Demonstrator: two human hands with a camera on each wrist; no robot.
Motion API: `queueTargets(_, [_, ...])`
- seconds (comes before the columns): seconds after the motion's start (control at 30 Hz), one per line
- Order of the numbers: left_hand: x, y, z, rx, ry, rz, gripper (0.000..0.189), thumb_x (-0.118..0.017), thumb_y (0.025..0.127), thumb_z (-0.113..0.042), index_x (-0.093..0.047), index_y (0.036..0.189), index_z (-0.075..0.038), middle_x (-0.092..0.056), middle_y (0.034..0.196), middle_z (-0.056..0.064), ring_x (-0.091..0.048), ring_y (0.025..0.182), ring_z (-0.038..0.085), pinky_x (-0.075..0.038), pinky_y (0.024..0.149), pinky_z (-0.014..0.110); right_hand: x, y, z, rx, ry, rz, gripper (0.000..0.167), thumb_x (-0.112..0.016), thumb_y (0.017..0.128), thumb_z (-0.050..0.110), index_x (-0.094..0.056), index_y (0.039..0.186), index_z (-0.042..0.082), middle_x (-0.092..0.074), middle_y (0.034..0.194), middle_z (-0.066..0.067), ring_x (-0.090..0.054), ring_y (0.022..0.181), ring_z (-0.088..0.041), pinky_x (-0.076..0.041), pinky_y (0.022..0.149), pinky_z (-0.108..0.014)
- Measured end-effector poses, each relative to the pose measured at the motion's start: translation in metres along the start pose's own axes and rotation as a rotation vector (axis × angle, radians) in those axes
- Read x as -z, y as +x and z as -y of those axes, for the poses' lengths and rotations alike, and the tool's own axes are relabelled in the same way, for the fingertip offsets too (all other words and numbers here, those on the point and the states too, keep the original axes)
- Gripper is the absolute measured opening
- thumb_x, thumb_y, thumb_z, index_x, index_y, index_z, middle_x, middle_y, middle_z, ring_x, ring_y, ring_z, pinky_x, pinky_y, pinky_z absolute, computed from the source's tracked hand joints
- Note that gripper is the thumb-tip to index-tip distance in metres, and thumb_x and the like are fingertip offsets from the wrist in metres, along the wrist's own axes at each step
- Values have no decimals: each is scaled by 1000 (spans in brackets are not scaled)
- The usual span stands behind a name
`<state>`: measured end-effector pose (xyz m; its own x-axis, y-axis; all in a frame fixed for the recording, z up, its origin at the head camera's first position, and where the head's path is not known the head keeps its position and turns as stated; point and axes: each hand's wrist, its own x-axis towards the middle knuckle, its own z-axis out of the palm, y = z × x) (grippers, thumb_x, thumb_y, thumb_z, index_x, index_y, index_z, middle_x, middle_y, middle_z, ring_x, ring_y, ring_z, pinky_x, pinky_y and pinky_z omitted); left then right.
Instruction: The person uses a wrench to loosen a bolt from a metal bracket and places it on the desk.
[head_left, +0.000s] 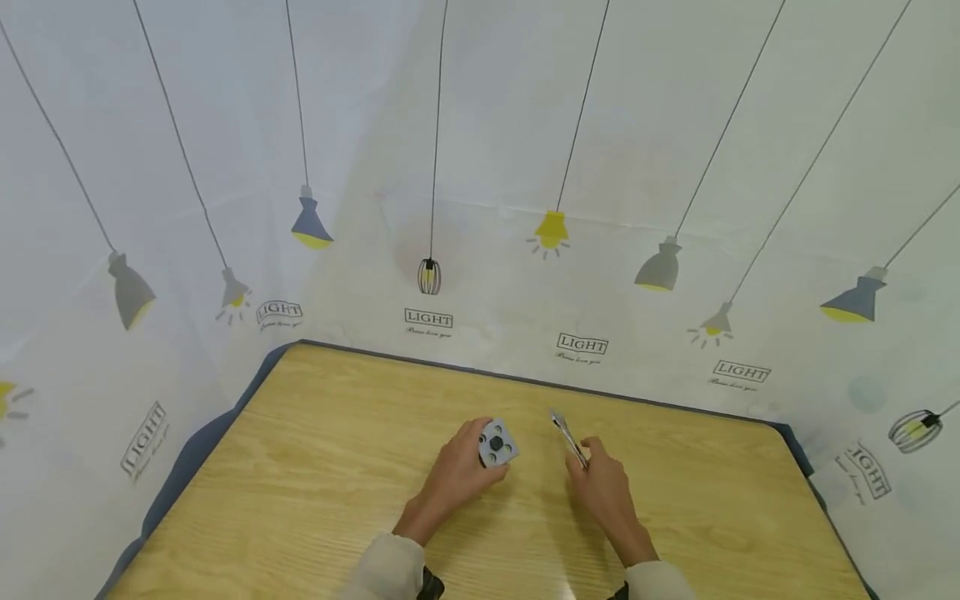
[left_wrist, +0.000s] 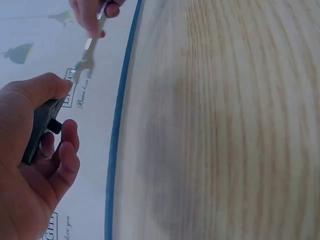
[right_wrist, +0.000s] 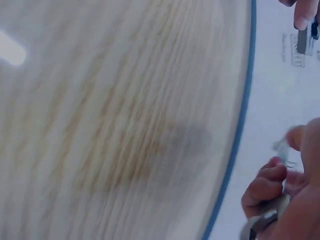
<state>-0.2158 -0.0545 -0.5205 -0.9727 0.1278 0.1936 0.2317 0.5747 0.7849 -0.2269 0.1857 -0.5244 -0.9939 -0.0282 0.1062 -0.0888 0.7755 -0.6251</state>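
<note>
My left hand (head_left: 456, 465) grips a small square grey metal block (head_left: 506, 455) by its edges, above the wooden table. Round holes surround the dark bolt head (head_left: 497, 443) at its centre. A black threaded bolt end (left_wrist: 54, 126) sticks out of the other face in the left wrist view. To the right, my right hand (head_left: 604, 492) holds a silver wrench (head_left: 572, 441), with its open-end jaw pointing up and away. The wrench's other end (right_wrist: 270, 218) shows below the curled fingers in the right wrist view. In the head view, the wrench and the block are apart.
The light wooden table (head_left: 337, 417) has a dark blue edge (head_left: 480, 370) along its back. Behind and beside it hangs a white curtain (head_left: 495, 150) printed with lamps and the word LIGHT.
</note>
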Motion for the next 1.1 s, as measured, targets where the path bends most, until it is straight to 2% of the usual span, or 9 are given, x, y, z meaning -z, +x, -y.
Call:
queueTargets(0.07, [2,-4,-4,-16,57,-4,73,-77,82,-27,-45,144,-4,-60,115,7,-54,80,11,-46,63,24,4,-6,1,63,-2,-33,29,-56,101,23,-60,121,2,-47,62,2,-35,47,-8,-30,44,-24])
queueTargets(0.2, [5,-7,-12,-59,129,-30,75,-76,80,-29,-46,143,-1,-61,110,8,-53,76,10,-44,60,23,13,-15,11,225,45,-66,11,-59,99,16,-64,101,6,-46,63,7,-35,49,-3,-31,43,-20])
queueTargets(0.27, [6,-7,-15,-78,159,-39,73,-77,80,-29,-48,141,-2,-62,108,7,-53,76,9,-43,60,23,18,-20,18,287,92,-43,4,-60,97,10,-63,97,8,-48,65,9,-37,51,-1,-33,43,-20])
queueTargets(0.37, [5,-8,-20,-99,176,-59,68,-77,80,-29,-52,137,-2,-63,106,6,-54,77,10,-45,62,24,24,-28,29,330,133,25,10,-60,96,7,-66,104,9,-48,65,10,-37,52,0,-34,45,-20])
queueTargets(0.47, [3,-10,-24,-110,181,-102,66,-77,80,-30,-53,135,-3,-64,108,7,-56,78,10,-46,63,25,26,-36,39,345,140,86,21,-63,96,7,-68,115,11,-48,64,12,-36,50,2,-34,44,-19])
queueTargets(0.57, [0,-12,-27,-138,202,-175,66,-79,79,-28,-54,133,-1,-66,107,9,-60,79,12,-48,62,26,25,-43,47,358,138,113,25,-64,95,8,-69,121,9,-51,65,13,-37,51,3,-36,45,-18])
queueTargets(0.77, [-3,-14,-32,-194,297,-299,67,-83,72,-28,-57,128,0,-70,103,12,-66,77,16,-51,58,26,20,-50,59,373,125,86,24,-67,94,9,-71,118,7,-52,68,12,-39,53,3,-37,48,-19])
queueTargets(0.87, [-4,-14,-35,-210,322,-301,69,-84,71,-29,-57,127,1,-70,102,13,-67,74,16,-50,55,25,19,-50,63,353,105,78,23,-68,94,11,-72,116,8,-52,67,13,-40,53,2,-37,48,-19])
queueTargets(1.1, [-3,-18,-35,-201,306,-240,68,-82,72,-27,-57,129,0,-69,107,14,-66,72,15,-49,54,25,20,-50,64,316,59,75,24,-72,91,17,-73,113,8,-58,70,12,-41,54,2,-39,50,-19])
